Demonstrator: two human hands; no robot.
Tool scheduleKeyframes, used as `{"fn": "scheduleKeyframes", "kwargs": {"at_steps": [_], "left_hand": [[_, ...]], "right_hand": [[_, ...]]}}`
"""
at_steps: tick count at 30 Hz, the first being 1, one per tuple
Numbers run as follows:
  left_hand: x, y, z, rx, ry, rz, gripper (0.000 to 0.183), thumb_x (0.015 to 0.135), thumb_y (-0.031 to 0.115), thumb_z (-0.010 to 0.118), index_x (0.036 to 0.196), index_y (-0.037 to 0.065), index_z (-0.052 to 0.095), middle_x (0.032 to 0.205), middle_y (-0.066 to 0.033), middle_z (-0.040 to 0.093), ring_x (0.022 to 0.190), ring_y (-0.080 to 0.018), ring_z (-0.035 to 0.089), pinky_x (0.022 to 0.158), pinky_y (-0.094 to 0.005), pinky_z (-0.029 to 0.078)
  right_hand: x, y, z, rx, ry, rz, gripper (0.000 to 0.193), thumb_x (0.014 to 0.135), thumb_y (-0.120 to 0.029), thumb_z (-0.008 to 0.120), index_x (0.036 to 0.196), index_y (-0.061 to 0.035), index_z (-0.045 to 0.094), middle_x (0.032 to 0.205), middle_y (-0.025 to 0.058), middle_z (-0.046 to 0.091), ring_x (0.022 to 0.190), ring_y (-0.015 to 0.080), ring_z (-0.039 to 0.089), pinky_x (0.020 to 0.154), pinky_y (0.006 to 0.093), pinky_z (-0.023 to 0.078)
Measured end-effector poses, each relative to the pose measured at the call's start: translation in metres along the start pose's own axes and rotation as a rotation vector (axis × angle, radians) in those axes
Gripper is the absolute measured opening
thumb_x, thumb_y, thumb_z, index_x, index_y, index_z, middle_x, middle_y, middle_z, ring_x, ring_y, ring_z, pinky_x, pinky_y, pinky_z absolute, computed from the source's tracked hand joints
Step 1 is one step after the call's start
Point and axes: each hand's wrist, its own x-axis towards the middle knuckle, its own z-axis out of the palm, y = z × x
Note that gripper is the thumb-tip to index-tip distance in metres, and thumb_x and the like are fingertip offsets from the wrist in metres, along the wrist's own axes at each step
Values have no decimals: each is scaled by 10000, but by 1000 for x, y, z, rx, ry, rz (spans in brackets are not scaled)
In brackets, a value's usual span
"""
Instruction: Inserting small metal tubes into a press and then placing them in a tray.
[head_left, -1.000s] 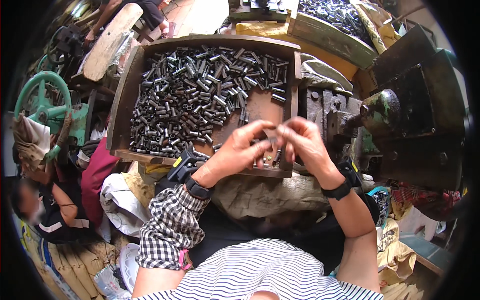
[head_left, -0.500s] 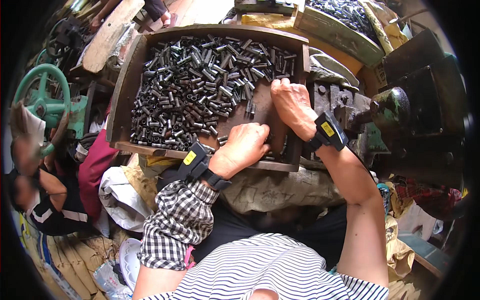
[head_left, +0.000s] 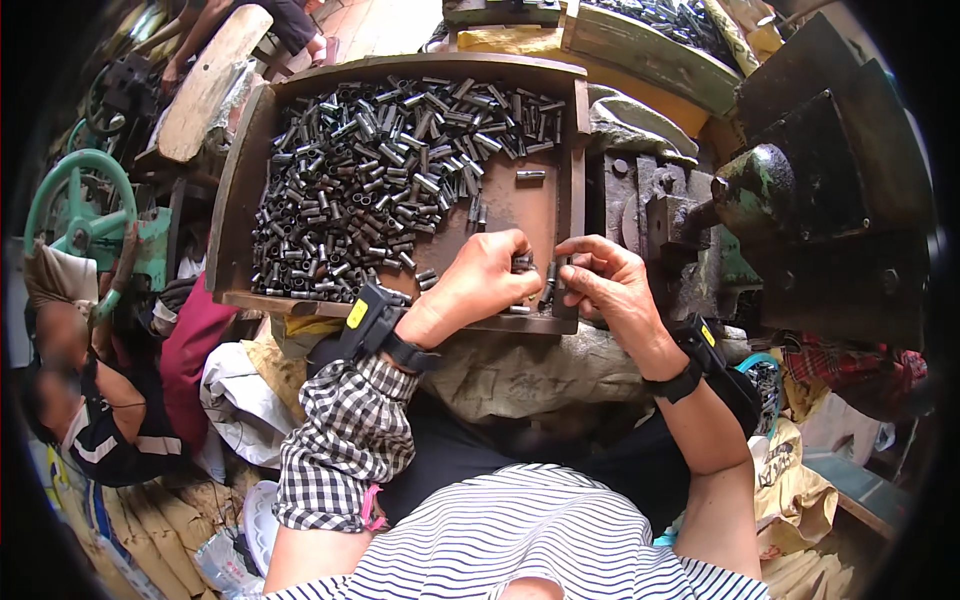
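A shallow wooden tray holds a heap of short dark metal tubes. Low in its right half, my left hand is curled closed, palm inward, with the end of a metal tube showing between its fingers. How many it holds is hidden. Close beside it, at the tray's right wall, my right hand pinches a small metal tube between thumb and fingers. One single tube lies apart from the heap on the bare tray bottom.
Right of the tray stands a dark, heavy machine with a rounded spindle. A grey cloth lies by the tray's far right corner. Another bin of metal parts is behind. At left are a green handwheel and another person.
My right hand has come back from the tray's far right toward me, next to my left hand, now pinching a tube. A lone tube shows on the tray bottom. The view has shifted slightly.
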Motion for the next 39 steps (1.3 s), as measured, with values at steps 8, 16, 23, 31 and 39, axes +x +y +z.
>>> {"fn": "scheduleKeyframes", "kwargs": {"at_steps": [8,16,23,31,39], "left_hand": [[0,2,-1,-1092,-49,-422,67,846,73,533,857,24,578,657,-17,576,476,-69,551,400,-173,428],[-4,0,2,-1103,-25,-389,129,886,97,547,966,3,582,717,-52,597,509,-89,574,430,-181,462],[-5,-1,3,-1092,-41,-348,166,892,110,573,1014,-2,565,767,-74,613,544,-95,587,444,-181,472],[-7,4,3,-1028,-50,-334,200,906,150,570,1027,-9,555,769,-76,628,539,-91,591,444,-178,465],[-10,15,3,-898,-120,-296,161,897,139,592,956,-5,553,774,-60,646,561,-85,611,456,-172,467]], "right_hand": [[5,4,2,151,59,-62,167,890,-106,588,989,2,507,805,78,626,665,118,654,488,191,496],[5,7,3,270,85,39,181,895,-151,593,941,1,506,791,113,641,613,129,652,476,203,505],[4,7,3,300,77,65,178,899,-159,587,933,-4,506,781,108,642,592,120,645,460,200,500],[3,3,1,359,104,93,143,885,-137,601,907,-26,514,758,96,643,560,107,628,442,202,487],[6,3,-16,558,-117,236,87,869,-84,605,864,-31,535,738,112,644,497,98,598,415,199,477]]}}
